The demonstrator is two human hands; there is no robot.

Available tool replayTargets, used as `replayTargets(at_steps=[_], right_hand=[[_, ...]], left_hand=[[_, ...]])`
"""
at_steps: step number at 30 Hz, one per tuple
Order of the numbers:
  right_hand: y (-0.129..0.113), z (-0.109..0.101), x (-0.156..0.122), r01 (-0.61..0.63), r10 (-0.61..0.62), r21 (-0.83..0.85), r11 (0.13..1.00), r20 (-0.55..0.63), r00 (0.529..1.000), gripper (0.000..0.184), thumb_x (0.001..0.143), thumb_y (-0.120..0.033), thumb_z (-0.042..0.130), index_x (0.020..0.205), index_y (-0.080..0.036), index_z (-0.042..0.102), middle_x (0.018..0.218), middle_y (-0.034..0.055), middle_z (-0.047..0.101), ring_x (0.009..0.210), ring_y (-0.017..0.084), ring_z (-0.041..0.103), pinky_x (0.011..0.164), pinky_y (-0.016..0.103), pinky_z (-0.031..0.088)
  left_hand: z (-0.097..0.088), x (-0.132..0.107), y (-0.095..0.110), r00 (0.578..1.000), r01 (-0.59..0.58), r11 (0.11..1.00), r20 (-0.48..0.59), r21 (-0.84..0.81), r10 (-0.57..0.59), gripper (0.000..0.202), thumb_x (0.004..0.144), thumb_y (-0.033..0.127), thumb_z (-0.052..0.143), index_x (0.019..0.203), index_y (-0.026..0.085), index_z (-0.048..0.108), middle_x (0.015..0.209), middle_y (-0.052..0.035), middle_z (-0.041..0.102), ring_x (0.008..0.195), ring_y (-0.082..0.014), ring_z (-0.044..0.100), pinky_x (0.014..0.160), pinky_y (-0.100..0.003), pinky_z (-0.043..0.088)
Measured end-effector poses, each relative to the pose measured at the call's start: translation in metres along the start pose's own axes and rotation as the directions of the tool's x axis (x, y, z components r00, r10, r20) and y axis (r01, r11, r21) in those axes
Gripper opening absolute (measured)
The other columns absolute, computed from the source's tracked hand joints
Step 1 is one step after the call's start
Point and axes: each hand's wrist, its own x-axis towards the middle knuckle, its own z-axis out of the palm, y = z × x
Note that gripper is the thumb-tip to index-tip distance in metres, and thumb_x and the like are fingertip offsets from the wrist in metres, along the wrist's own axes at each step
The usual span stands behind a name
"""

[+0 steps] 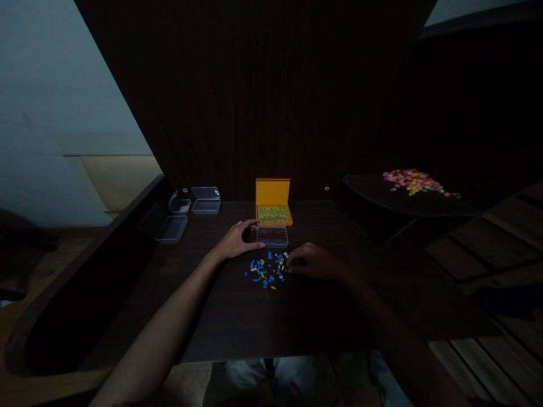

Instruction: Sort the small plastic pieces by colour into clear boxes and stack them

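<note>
My left hand (241, 240) spans the left side of a small clear plastic box (272, 244), index finger at its far corner and thumb at its near corner, gripping it. Several small blue, yellow and white plastic pieces (270, 278) lie scattered on the dark table in front of the box. At the right edge of that pile is my right hand (313, 260), its fingers curled together; anything pinched in the fingertips is too small and dark to make out. Behind the clear box stands an open yellow case (272, 192) with green pieces in its base.
Open clear boxes (206, 207) stand at the back left, another (172, 228) nearer the left side panel. On a curved shelf (360, 189) to the right lies a heap of pink, yellow and purple bits (412, 181). A dark wooden panel (254, 102) rises behind the table.
</note>
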Motion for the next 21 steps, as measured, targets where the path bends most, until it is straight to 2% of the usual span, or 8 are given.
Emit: replayTargets(at_steps=[4,10,17,21], right_hand=[[-0.0003,0.0008,0.0000,0.003,-0.003,-0.030,1.000,0.009,1.000,0.012,0.085,-0.023,0.061,0.091,-0.023,0.072,0.093,0.0009,0.073,0.088,0.017,0.064,0.086,0.030,0.040],[-0.0052,-0.0018,-0.0005,-0.034,0.035,-0.041,0.999,0.027,0.999,0.010,0.084,-0.025,0.061,0.087,-0.022,0.070,0.086,0.0012,0.072,0.082,0.016,0.062,0.078,0.027,0.041],[-0.0010,-0.0008,-0.0021,-0.012,0.013,-0.052,0.999,0.031,0.999,0.009,0.082,-0.024,0.064,0.087,-0.021,0.071,0.086,0.0008,0.071,0.084,0.016,0.061,0.080,0.027,0.040],[0.0002,-0.0018,-0.0029,-0.016,0.017,-0.060,0.998,0.013,1.000,0.013,0.079,-0.024,0.065,0.089,-0.021,0.072,0.076,0.0001,0.069,0.077,0.015,0.061,0.078,0.026,0.040]], left_hand=[[0.0002,-0.0003,-0.0006,1.000,-0.010,1.000,-0.007,-0.002,0.010,0.074,0.069,0.052,0.075,0.131,0.020,0.051,0.117,-0.0088,0.065,0.110,-0.0271,0.058,0.099,-0.043,0.044],[0.0007,-0.0002,0.0004,1.000,-0.004,1.000,-0.006,0.000,0.004,0.075,0.069,0.052,0.076,0.131,0.019,0.050,0.115,-0.0081,0.066,0.109,-0.0260,0.058,0.100,-0.042,0.043],[0.0004,-0.0005,-0.0001,1.000,-0.004,1.000,-0.003,0.003,0.004,0.075,0.069,0.052,0.075,0.131,0.019,0.051,0.115,-0.0077,0.066,0.108,-0.0258,0.058,0.098,-0.041,0.044],[0.0002,-0.0008,0.0010,1.000,0.005,1.000,-0.001,0.006,-0.005,0.075,0.068,0.053,0.075,0.131,0.020,0.051,0.116,-0.0075,0.065,0.109,-0.0264,0.059,0.098,-0.041,0.044]])
